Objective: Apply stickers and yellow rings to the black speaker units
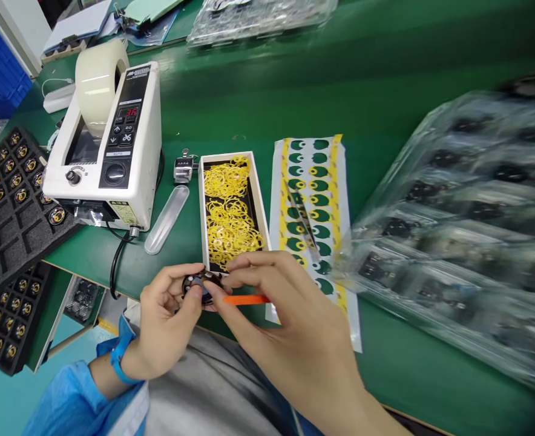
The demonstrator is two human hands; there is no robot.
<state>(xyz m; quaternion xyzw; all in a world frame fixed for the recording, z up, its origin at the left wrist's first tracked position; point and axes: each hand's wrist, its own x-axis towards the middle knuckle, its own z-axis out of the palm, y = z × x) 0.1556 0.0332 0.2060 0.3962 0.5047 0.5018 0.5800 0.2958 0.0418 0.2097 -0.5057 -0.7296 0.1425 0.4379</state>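
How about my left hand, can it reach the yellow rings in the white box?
Probably yes: the open box sits just ahead with the yellow rings uncovered, though the left hand is occupied holding a black part.

The box [259, 212] looks like matt card. Left of it are a shiny metal counter [183, 170], smooth plastic dispenser [143, 163] and rough matt foam [2, 233]; right, a papery sheet [304, 160] and glossy plastic tray [467, 224]; in front, a glossy part [208, 276] and smooth plastic stick [247, 299].
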